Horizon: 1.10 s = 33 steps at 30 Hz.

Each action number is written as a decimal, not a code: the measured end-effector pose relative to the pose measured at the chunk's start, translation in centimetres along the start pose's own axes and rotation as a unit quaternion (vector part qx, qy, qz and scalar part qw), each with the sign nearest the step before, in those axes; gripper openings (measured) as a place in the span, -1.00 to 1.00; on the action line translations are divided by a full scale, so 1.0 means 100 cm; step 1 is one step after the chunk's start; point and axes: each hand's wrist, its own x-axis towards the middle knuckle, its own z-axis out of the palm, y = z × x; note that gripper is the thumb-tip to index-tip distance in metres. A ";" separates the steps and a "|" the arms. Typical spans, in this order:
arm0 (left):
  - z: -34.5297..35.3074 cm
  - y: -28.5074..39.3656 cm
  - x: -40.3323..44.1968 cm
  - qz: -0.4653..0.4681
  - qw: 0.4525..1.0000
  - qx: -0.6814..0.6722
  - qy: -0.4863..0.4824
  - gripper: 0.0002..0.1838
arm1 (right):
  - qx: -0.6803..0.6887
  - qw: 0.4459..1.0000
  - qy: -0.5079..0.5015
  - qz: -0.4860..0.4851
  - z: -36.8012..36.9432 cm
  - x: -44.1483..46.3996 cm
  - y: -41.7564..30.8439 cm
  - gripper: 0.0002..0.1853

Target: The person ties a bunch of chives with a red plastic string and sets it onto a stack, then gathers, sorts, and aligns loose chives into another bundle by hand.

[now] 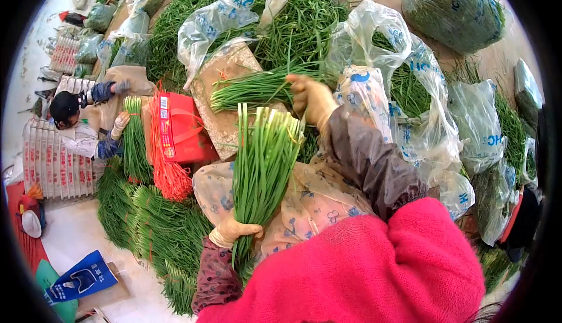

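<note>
A thick bunch of green chives stands upright with its pale cut ends at the top. My left hand, in a light glove, is wrapped round its lower, leafy part. Gloved too, my right hand is at the leafy end of a loose pile of chives, its fingers bent; whether it grips any leaves is hard to make out. That pile lies on a dirty pale board. A patterned plastic apron covers my lap beneath the held bunch.
Left of the board sits a red box beside red ties. Bundled chives are heaped at lower left. A co-worker handles another bunch. Clear plastic bags and loose greens lie right and behind.
</note>
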 end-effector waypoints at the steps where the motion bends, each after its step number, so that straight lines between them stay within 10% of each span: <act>1: 0.001 -0.003 -0.005 0.001 1.000 -0.002 0.003 -0.47 | 0.022 0.997 0.034 -0.071 0.000 0.006 -0.014 -0.77; 4: 0.002 -0.007 -0.018 0.028 0.999 -0.013 0.044 -0.45 | 0.177 0.974 -0.003 -0.144 -0.025 0.021 -0.059 -0.84; 6: 0.005 -0.005 -0.023 0.024 0.997 -0.024 0.073 -0.46 | 0.006 0.990 -0.066 -0.127 -0.025 0.011 -0.073 -0.79; 8: 0.011 0.003 -0.020 0.029 0.993 -0.050 0.101 -0.49 | -0.430 0.893 -0.112 -0.076 0.027 -0.055 -0.038 -0.61; 10: 0.002 -0.005 -0.020 0.014 0.992 -0.003 0.123 -0.52 | -0.557 0.816 -0.149 -0.042 0.037 -0.071 0.004 -0.37; 16: 0.002 -0.008 -0.023 0.025 0.991 0.005 0.134 -0.56 | -0.657 0.728 -0.151 0.126 0.061 -0.085 0.033 -0.51; 18: 0.005 -0.010 -0.027 0.031 0.991 -0.017 0.129 -0.57 | -0.667 0.724 -0.170 0.043 0.040 -0.073 0.045 -0.66; 23: 0.005 -0.013 -0.031 -0.012 0.997 -0.028 0.070 -0.47 | -0.849 0.496 -0.116 -0.141 0.020 -0.062 0.042 -0.73; 33: -0.013 -0.026 -0.065 -0.024 1.000 0.012 0.002 -0.45 | -0.870 0.482 0.055 -0.084 -0.030 -0.005 -0.002 -0.71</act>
